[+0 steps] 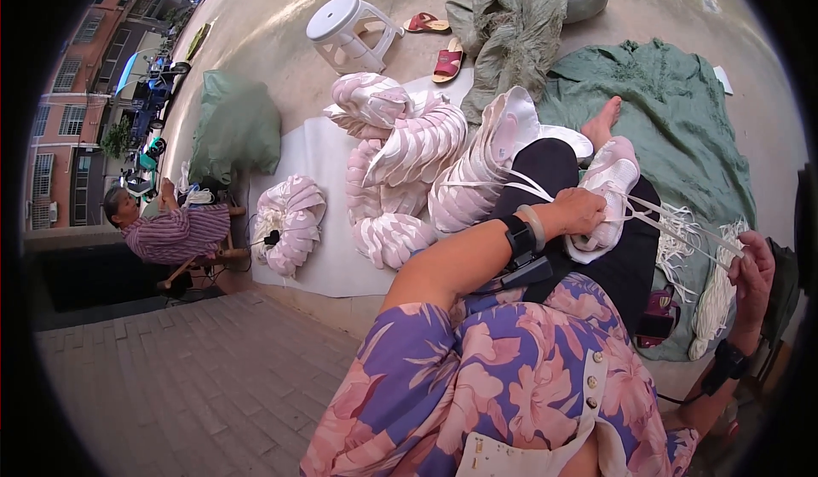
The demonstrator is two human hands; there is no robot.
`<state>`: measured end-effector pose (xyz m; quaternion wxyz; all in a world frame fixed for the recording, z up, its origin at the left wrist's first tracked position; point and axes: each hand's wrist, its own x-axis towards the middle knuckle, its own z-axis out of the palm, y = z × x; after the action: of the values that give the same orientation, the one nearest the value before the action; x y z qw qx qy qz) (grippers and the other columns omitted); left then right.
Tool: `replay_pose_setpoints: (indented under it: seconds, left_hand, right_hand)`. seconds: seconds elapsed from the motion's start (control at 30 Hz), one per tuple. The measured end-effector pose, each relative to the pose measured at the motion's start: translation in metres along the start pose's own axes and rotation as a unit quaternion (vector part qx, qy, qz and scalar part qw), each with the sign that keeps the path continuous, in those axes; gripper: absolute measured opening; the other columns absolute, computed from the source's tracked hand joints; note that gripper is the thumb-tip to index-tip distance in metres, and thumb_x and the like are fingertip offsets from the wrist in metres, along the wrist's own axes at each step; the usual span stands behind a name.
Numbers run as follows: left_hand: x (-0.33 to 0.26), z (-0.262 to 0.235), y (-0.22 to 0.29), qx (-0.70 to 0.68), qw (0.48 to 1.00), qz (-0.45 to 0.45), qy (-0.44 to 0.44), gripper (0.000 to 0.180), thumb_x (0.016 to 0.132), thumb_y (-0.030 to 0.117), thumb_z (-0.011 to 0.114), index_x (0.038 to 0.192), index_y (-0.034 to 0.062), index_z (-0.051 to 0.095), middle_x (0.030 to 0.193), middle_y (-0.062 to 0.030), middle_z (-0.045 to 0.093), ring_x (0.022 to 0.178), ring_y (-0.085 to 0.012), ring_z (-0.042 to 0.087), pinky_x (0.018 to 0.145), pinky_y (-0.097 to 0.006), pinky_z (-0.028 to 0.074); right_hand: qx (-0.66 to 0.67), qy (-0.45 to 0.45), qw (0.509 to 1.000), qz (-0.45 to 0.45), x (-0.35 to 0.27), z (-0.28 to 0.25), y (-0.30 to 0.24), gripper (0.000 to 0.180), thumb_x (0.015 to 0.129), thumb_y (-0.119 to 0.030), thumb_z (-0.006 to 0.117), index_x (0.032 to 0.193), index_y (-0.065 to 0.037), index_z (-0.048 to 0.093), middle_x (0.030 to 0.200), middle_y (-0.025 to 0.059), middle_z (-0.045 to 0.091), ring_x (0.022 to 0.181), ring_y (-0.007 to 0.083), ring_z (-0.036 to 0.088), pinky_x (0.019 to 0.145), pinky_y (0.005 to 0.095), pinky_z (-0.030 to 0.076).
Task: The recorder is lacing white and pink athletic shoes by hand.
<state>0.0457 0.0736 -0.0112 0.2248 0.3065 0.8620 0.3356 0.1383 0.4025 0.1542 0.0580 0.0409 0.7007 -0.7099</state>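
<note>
A white and pale pink shoe upper (612, 170) lies across my dark-trousered lap. My left hand (581, 211) is closed at its side, fingers curled against it; the fingertips are partly hidden. White shoelaces (673, 221) run from the upper's eyelets, stretched out to the right. At the far end my right hand (751, 277) pinches them, raised to the right of my knee. Beside my left leg, a curved stack of nested shoe uppers (464, 192) leans close. A bundle of white laces (716, 302) rests below my right hand, and looser laces (676, 243) lie nearer my leg.
More nested uppers (409, 145) form coils on a pale sheet (311, 149), with a round coil (290, 221) farther left. Behind are a white stool (345, 25), red sandals (446, 60) and sacks (511, 34). Green cloth (656, 102) spreads rightward. Another person (175, 234) sits far left.
</note>
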Motion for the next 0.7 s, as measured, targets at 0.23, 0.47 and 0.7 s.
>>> replay_pose_setpoints:
  seconds: [0.23,0.47,0.7]
  left_hand:
    - [-0.018,-0.013,-0.016,-0.005,1.000,-0.009,0.012,0.024,0.082,0.028,0.050,0.076,0.0055,0.056,0.069,-0.0185,0.058,0.068,-0.0378,0.057,0.060,-0.044,0.044]
    - [-0.017,-0.013,-0.006,-0.039,0.998,0.041,0.017,0.016,0.081,0.018,0.054,0.079,0.0021,0.055,0.067,-0.0199,0.056,0.066,-0.0374,0.056,0.058,-0.040,0.044]
    - [-0.034,-0.034,-0.001,0.015,0.998,0.050,0.041,0.012,0.081,0.012,0.052,0.080,0.0008,0.055,0.062,-0.0185,0.053,0.058,-0.0330,0.055,0.055,-0.038,0.043]
  right_hand:
    - [-0.432,0.048,0.896,0.087,-0.027,-0.038,0.001,0.010,0.082,-0.006,0.054,0.076,0.003,0.056,0.058,-0.0032,0.044,0.052,0.0031,0.040,0.047,0.0199,0.032]
    - [-0.594,-0.098,0.794,0.081,-0.030,0.010,0.097,0.013,0.073,-0.015,0.058,0.081,-0.005,0.060,0.083,0.0153,0.059,0.082,0.0336,0.055,0.072,0.0405,0.043]
    - [-0.432,0.042,0.882,-0.182,0.051,0.115,0.154,0.022,0.076,-0.014,0.054,0.097,-0.005,0.058,0.084,0.0145,0.059,0.082,0.0328,0.057,0.071,0.0416,0.045]
